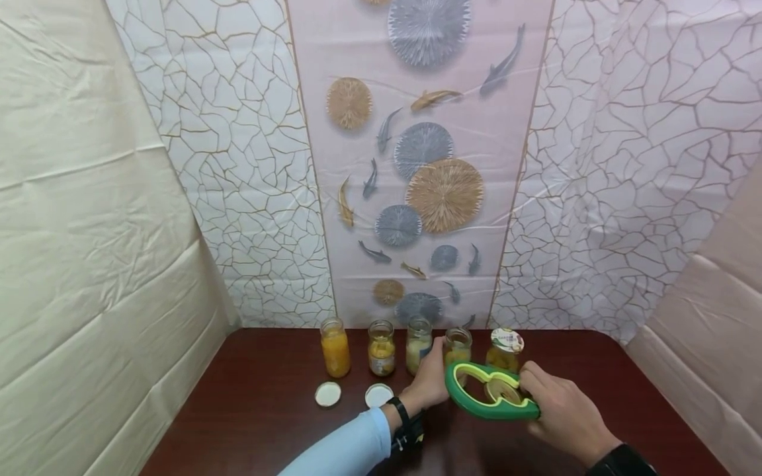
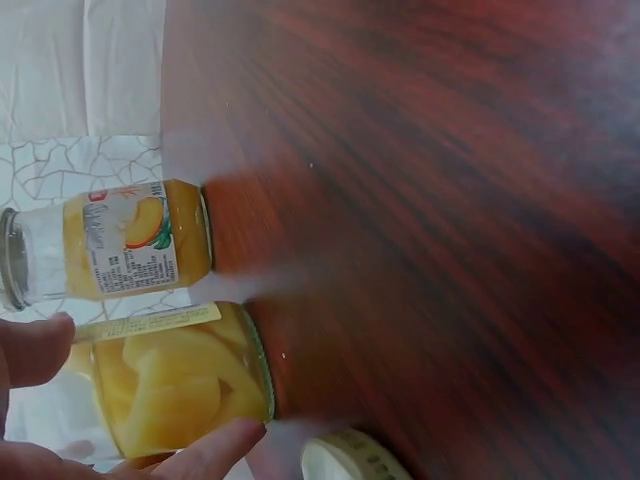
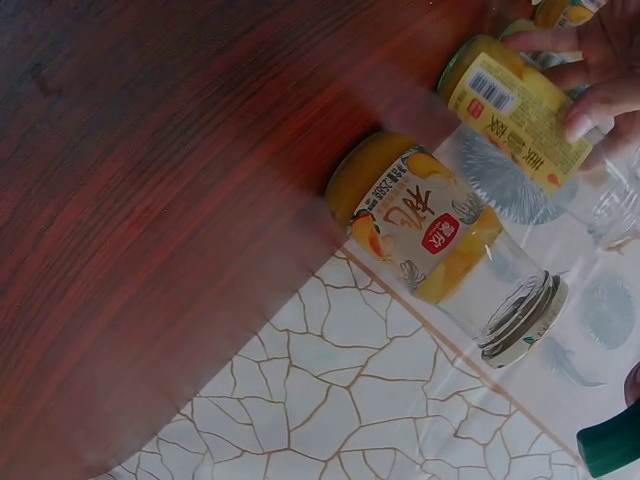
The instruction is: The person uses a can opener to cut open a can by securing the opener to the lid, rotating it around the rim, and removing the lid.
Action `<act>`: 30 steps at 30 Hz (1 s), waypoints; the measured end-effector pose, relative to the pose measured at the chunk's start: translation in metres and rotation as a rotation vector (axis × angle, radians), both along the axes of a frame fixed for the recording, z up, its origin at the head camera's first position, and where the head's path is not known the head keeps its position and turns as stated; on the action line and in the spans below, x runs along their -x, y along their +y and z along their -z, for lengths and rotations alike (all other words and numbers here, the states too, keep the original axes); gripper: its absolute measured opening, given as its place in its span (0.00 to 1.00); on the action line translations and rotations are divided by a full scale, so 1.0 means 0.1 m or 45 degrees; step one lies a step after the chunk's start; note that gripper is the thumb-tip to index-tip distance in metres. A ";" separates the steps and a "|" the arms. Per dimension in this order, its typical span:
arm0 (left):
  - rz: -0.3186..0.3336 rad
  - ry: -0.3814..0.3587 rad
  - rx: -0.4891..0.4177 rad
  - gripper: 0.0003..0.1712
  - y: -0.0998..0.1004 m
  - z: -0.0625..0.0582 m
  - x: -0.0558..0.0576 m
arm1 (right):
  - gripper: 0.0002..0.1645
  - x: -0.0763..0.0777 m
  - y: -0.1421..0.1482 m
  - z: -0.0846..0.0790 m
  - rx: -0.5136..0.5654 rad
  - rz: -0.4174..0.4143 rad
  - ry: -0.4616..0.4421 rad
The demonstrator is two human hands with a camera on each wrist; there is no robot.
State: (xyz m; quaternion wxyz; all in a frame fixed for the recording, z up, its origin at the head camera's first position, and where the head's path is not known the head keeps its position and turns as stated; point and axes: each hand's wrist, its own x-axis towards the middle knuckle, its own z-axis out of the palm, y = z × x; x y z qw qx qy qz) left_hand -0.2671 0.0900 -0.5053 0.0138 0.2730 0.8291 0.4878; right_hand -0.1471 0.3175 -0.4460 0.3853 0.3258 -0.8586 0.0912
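Note:
My left hand grips an open glass jar of yellow fruit, second from the right in the row. Thumb and fingers lie around this jar in the left wrist view; its yellow label shows in the right wrist view. My right hand holds a green jar opener with a lighter green inner edge, in front of the jars. Through one opening shows a round yellowish disc; whether it sits in the opener I cannot tell. Only the opener's tip enters the right wrist view.
Right of the gripped jar stands a lidded jar. To its left are three open jars: one of pale fruit, one of yellow pieces, one orange. Two white lids lie on the dark table. Patterned cloth hangs behind.

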 end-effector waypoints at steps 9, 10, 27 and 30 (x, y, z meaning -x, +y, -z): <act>-0.042 0.006 -0.049 0.44 0.11 0.02 0.04 | 0.25 -0.01 0.01 0.00 -0.004 0.035 -0.017; -0.049 -0.010 -0.057 0.44 0.12 0.02 0.04 | 0.25 -0.01 0.01 0.00 -0.003 0.045 -0.021; -0.077 -0.198 -0.078 0.48 0.18 -0.08 0.01 | 0.26 0.01 0.04 -0.03 0.016 0.038 -0.023; -0.094 -0.240 -0.060 0.50 0.18 -0.09 -0.02 | 0.26 0.01 0.04 -0.01 0.011 0.042 -0.040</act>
